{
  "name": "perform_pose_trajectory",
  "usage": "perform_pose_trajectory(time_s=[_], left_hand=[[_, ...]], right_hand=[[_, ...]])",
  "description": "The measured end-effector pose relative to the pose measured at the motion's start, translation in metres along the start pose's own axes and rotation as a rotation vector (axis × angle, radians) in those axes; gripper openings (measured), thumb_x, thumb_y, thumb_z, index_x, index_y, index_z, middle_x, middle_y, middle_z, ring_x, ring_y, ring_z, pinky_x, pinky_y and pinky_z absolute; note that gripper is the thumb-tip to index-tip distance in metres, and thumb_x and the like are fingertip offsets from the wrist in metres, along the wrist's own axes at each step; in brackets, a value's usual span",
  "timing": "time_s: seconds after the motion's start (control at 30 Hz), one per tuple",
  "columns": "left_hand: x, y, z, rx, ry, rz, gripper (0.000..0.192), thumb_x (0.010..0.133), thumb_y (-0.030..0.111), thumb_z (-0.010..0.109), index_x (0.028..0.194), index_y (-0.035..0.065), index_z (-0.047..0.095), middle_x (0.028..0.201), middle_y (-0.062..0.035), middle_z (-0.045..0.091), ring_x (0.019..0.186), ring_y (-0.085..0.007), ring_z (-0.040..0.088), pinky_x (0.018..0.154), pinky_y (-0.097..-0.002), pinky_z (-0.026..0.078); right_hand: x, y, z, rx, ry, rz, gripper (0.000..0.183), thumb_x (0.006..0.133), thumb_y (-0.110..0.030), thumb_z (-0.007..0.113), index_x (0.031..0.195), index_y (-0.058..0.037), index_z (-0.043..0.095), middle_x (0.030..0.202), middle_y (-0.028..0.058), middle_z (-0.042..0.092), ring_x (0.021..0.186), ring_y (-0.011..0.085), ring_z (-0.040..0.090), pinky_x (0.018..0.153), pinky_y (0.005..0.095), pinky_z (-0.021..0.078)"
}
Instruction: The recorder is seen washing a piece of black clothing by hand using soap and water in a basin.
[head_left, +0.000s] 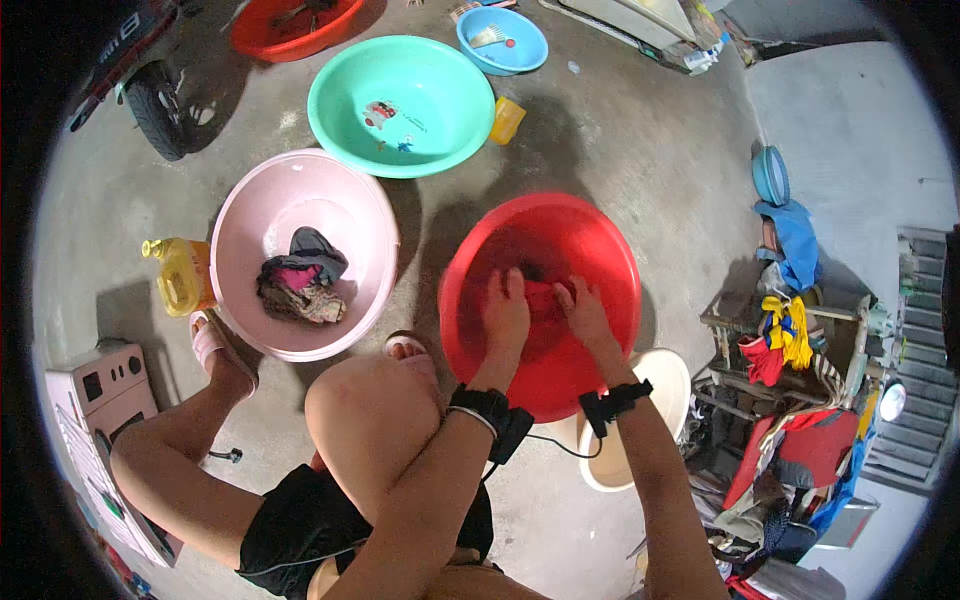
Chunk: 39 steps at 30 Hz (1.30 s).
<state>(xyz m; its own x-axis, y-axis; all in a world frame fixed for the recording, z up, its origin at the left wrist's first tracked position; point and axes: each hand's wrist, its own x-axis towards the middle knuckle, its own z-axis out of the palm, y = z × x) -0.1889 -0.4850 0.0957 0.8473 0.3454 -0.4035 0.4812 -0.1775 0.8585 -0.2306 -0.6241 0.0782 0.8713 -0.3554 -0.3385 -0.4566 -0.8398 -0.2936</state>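
Note:
Both my hands are down inside a large red plastic basin on the concrete floor. Between them is what looks like a wet, dark red cloth, hard to tell from the basin in the shade. My left hand grips its left side, the thumb turned inward. On its right side, the thumb and fingers of my right hand pinch the cloth. To the left, a pale pink basin holds a small heap of dark, magenta and patterned clothes.
A mint-green basin and a blue basin with a brush stand beyond. A yellow jug touches the pink basin. A cream bucket sits beside my right forearm. A cable hangs between my wrist straps. A cluttered rack lines the right.

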Motion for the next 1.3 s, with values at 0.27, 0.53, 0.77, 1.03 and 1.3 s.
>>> perform_pose_trajectory(time_s=[0.27,0.53,0.77,1.03,1.3], left_hand=[[0.021,0.001,-0.032,-0.098,-0.148,-0.221,0.052,0.093,0.036,0.039,0.125,-0.0046,0.045,0.124,-0.0229,0.05,0.117,-0.0341,0.046,0.099,-0.0359,0.033],[0.012,-0.004,0.002,-0.173,-0.155,-0.204,0.053,0.094,0.032,0.038,0.128,-0.0072,0.039,0.127,-0.0262,0.045,0.119,-0.0369,0.043,0.1,-0.0375,0.033],[0.002,0.021,0.004,-0.344,-0.201,-0.214,0.045,0.094,0.027,0.038,0.124,-0.0065,0.044,0.125,-0.0192,0.049,0.117,-0.0297,0.045,0.099,-0.0345,0.033],[0.012,-0.021,0.005,-0.335,-0.127,-0.161,0.044,0.093,0.024,0.039,0.121,-0.009,0.046,0.121,-0.0262,0.051,0.114,-0.0373,0.048,0.096,-0.0374,0.036],[-0.008,0.009,-0.008,-0.336,-0.136,-0.274,0.044,0.093,0.026,0.039,0.122,-0.0069,0.046,0.121,-0.0258,0.051,0.114,-0.0367,0.048,0.096,-0.0377,0.036]], right_hand=[[0.015,0.038,0.139,-0.14,-0.383,-0.358,0.048,0.089,-0.03,0.05,0.13,-0.0085,0.04,0.121,0.0255,0.049,0.11,0.0401,0.05,0.091,0.047,0.0414],[0.014,0.031,0.134,-0.281,-0.544,-0.317,0.042,0.089,-0.026,0.051,0.126,-0.0068,0.045,0.114,0.0223,0.054,0.103,0.0358,0.054,0.087,0.0451,0.0445],[0.036,0.08,0.111,-0.026,-0.428,-0.674,0.038,0.088,-0.021,0.052,0.123,-0.0054,0.05,0.109,0.0196,0.058,0.097,0.032,0.058,0.084,0.0434,0.0472],[-0.024,-0.056,-0.101,0.561,-0.276,0.004,0.032,0.086,-0.009,0.06,0.115,0.0024,0.055,0.084,0.0072,0.062,0.065,0.0117,0.058,0.047,0.024,0.0492],[0.046,-0.031,-0.028,0.387,0.048,-0.361,0.037,0.088,-0.012,0.056,0.123,-0.0028,0.051,0.115,0.0146,0.058,0.086,0.0196,0.059,0.075,0.0322,0.0503]])
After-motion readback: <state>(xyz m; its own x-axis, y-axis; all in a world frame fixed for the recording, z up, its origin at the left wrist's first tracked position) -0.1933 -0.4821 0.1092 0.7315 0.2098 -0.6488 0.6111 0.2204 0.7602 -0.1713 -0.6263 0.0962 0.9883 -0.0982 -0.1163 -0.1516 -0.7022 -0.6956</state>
